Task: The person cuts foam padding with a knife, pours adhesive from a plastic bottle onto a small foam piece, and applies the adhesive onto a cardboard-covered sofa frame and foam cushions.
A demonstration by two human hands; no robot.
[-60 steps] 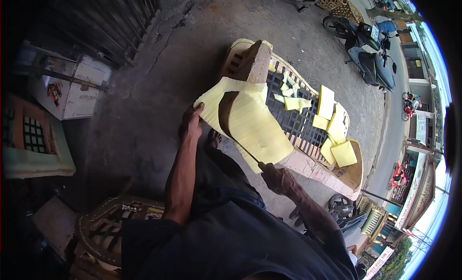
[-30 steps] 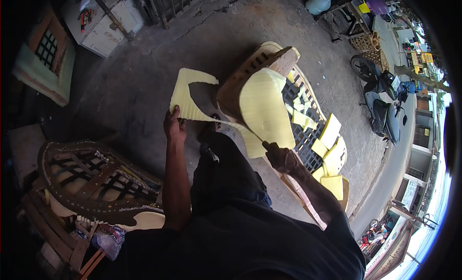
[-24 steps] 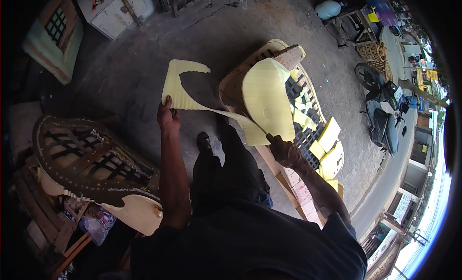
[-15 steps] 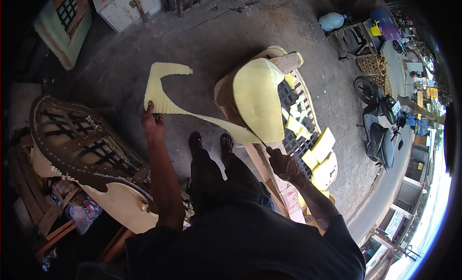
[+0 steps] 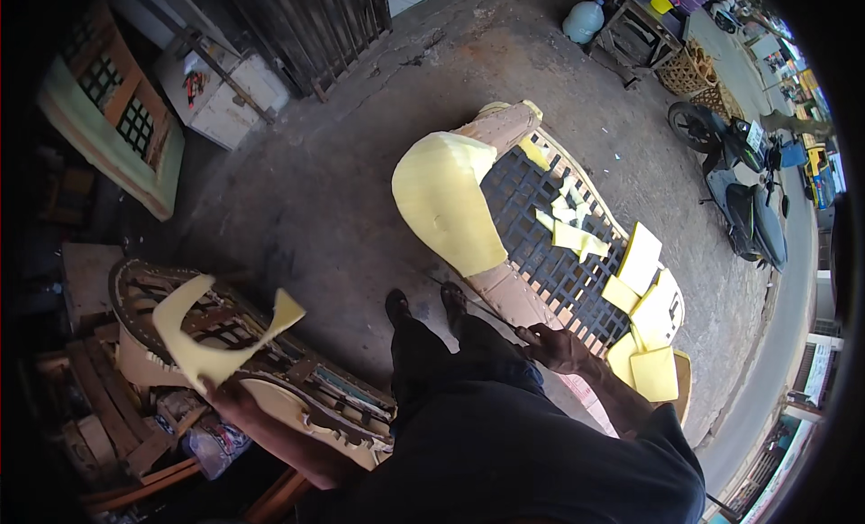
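Note:
My left hand [image 5: 225, 396] grips the lower edge of a thin, curved strip of yellow foam [image 5: 185, 344], lifted over the upholstery frame at the left. My right hand [image 5: 560, 351] is closed around the handle of a long, thin knife [image 5: 491, 314], its blade pointing up and left beside the seat frame. A rounded sheet of yellow foam [image 5: 446, 200] covers the near arm of that seat frame, apart from both hands. Black woven webbing [image 5: 523, 204] spans the frame, with small foam scraps [image 5: 577, 240] and several foam blocks [image 5: 641, 254] lying on it.
At the left, a second bare frame [image 5: 140, 357] stands by wooden planks [image 5: 99, 402] and a plastic bag [image 5: 216, 443]. A padded panel [image 5: 99, 136] leans beside a white cabinet [image 5: 234, 100]. A motorbike [image 5: 752, 209] is parked at the right, near baskets [image 5: 680, 73] and a water jug [image 5: 584, 21].
The foam strip has come away from the foam sheet, and my left hand has swung it left over the other frame. My right hand and knife have drawn back toward me. The view has turned left.

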